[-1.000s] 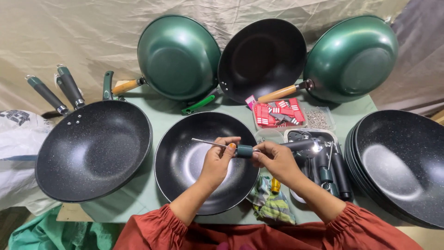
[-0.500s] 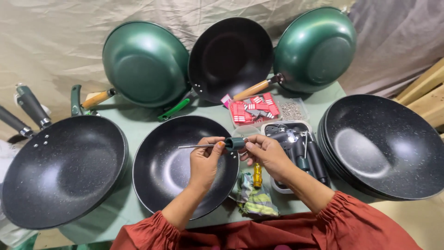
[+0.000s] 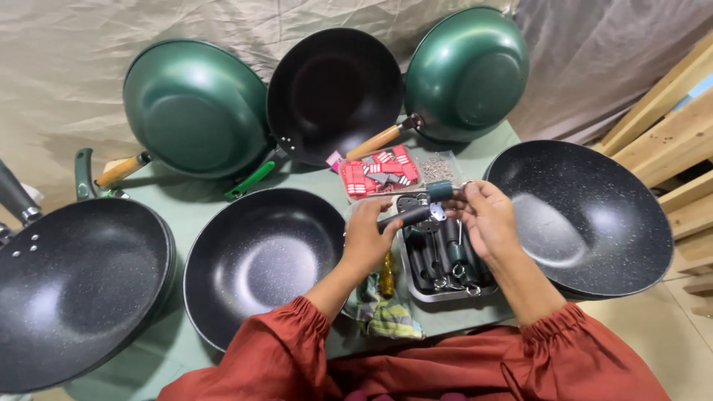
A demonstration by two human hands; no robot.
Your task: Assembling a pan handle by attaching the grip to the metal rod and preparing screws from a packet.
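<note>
Left hand [image 3: 368, 238] closed around a dark pan handle [image 3: 408, 217], held just above the near edge of the metal tray [image 3: 416, 291]; long axis running low-left to high-right, its metal-fitted end pointing toward the right hand [image 3: 486, 219]. Right hand pinching a small teal-capped part [image 3: 440, 191] between thumb and fingers, right at that fitted end and slightly above it, the two pieces touching or almost so; exact contact hard to tell. Both hands equally near the meeting point, which sits between them over the tray. Below, more dark handles [image 3: 445, 260] lying lengthwise in the tray, with small metal rings at its near end. Just behind, a clear box of red and grey pieces [image 3: 379, 172] and a clear box of tiny metal bits [image 3: 438, 167]. Left of the hands, a black speckled wok without handle [image 3: 260, 260], rim close under the left wrist. Right, a stack of black woks [image 3: 579, 215], near the right forearm. Under the left forearm, a yellow-handled tool [image 3: 387, 273] on a crumpled cloth [image 3: 386, 315]. Nothing standing between the two held parts.
</note>
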